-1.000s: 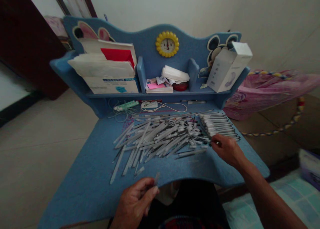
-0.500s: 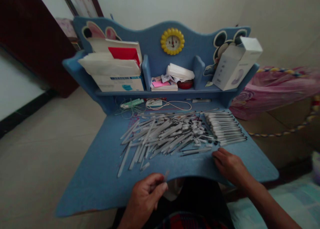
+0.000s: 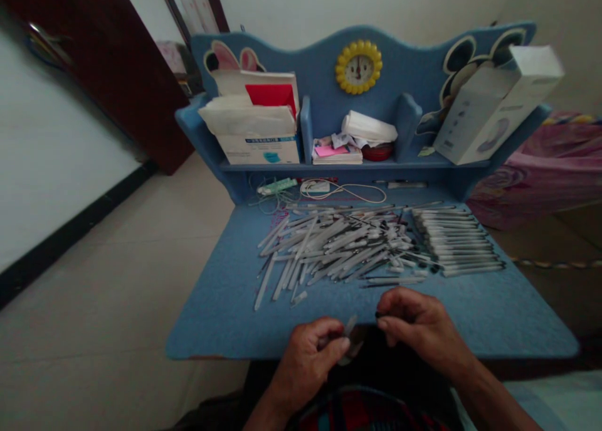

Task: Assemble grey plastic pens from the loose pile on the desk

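At the desk's front edge, my left hand [image 3: 314, 354] is closed on a translucent pen barrel [image 3: 350, 324], whose end sticks out past the thumb and fingertip. My right hand [image 3: 416, 324] is close by on the right, pinching a small black pen part [image 3: 378, 315] between thumb and forefinger; its exact kind is too small to tell. Beyond both hands lies a loose heap of pen barrels and pen parts [image 3: 329, 246]. To the right of the heap, a neat row of pens [image 3: 463, 246] lies side by side with dark tips pointing right.
The blue desk [image 3: 211, 318] has a shelf holding a mask box [image 3: 258, 148], papers, and a tilted white carton [image 3: 480, 117]. A yellow flower clock [image 3: 359, 67] is on the backboard. A looped white cord [image 3: 362, 192] lies under the shelf. A small clear piece [image 3: 298, 299] sits before the heap.
My right hand has come from beside the pen row toward my left hand, now with a small black part in its pinch. The view has shifted, and the left hand still holds the barrel.
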{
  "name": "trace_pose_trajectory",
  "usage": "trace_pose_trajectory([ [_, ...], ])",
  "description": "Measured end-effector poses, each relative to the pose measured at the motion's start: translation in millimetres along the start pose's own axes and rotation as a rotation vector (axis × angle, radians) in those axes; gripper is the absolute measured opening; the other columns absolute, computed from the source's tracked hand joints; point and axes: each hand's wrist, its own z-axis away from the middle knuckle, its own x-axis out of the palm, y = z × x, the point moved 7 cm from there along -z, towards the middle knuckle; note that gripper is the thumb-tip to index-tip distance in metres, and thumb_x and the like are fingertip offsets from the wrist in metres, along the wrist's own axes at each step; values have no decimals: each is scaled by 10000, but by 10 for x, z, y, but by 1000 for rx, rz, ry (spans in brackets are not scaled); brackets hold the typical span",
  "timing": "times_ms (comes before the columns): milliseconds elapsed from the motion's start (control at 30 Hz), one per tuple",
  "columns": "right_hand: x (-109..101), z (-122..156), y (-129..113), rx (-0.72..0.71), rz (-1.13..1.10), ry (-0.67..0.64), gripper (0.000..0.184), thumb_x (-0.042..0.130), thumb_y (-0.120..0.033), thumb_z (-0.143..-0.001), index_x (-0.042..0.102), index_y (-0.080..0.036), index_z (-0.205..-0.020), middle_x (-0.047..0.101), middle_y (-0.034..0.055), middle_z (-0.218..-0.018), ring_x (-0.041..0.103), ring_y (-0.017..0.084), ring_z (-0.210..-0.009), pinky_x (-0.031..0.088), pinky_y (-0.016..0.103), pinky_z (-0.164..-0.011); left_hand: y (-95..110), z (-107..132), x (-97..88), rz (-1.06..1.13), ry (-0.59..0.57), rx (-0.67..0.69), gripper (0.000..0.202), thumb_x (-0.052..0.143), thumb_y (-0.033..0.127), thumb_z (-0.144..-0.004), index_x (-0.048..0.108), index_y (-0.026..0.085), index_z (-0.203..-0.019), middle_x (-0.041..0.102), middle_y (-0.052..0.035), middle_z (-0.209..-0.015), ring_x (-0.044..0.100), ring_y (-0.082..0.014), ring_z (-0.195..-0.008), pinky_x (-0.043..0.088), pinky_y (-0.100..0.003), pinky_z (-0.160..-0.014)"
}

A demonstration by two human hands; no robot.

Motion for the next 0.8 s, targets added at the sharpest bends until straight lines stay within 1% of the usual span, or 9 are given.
trace_pose_trajectory([
  [67, 56, -32, -29, -23, -39, -34, 127, 647, -260, -740, 573, -160, -716, 538, -35, -536, 510, 84, -462, 406, 188, -465, 21, 7, -4, -10, -3, 17, 142, 520, 244, -772, 595, 127, -745, 379, 65, -487, 365, -68, -456, 296, -190, -465],
  [133, 84, -53, -93, -79, -59, -64, 137, 650, -264, -743, 585, -158, -686, 541, -26, -587, 513, 80, -475, 406, 190, -466, 55, 15, -9, -19, -2, 42, 130, 517, 223, -768, 595, 127, -728, 389, 59, -515, 372, -69, -485, 302, -188, -484],
  [233, 92, -70, -185, -162, -46, -82, 112, 651, -251, -750, 620, -159, -696, 540, -10, -657, 538, 91, -541, 427, 201, -511, 106, 27, -16, -42, -3, 80, 123, 510, 196, -768, 596, 129, -712, 400, 51, -565, 370, -70, -528, 301, -184, -506],
  [367, 132, -82, -263, -246, 45, -123, 109, 645, -230, -761, 649, -153, -684, 548, 9, -665, 550, 110, -609, 436, 211, -562, 133, 34, -12, -74, -28, 114, 140, 506, 200, -777, 597, 133, -694, 422, 45, -595, 392, -79, -575, 306, -188, -538],
  [500, 190, -94, -285, -261, 126, -163, 114, 624, -197, -776, 663, -139, -685, 556, 18, -655, 542, 108, -600, 424, 206, -554, 150, 39, -3, -114, -60, 166, 155, 508, 223, -789, 622, 137, -730, 497, 31, -638, 450, -99, -637, 329, -198, -592],
  [633, 217, -106, -294, -257, 161, -193, 105, 620, -180, -773, 668, -135, -691, 553, 14, -643, 533, 101, -585, 415, 199, -542, 167, 49, 0, -167, -74, 201, 173, 502, 227, -798, 646, 140, -758, 555, 18, -672, 483, -111, -671, 339, -203, -623],
  [700, 230, -112, -296, -254, 187, -220, 118, 610, -173, -777, 665, -139, -679, 548, 8, -630, 530, 99, -582, 413, 197, -544, 170, 54, 4, -192, -84, 203, 181, 496, 227, -803, 649, 143, -758, 558, 18, -675, 488, -110, -673, 336, -202, -627],
  [800, 255, -119, -290, -236, 235, -270, 125, 595, -155, -778, 662, -144, -673, 545, 2, -629, 531, 93, -582, 412, 188, -541, 169, 60, 8, -214, -105, 195, 178, 489, 210, -800, 637, 142, -729, 522, 30, -652, 481, -100, -660, 321, -196, -617],
])
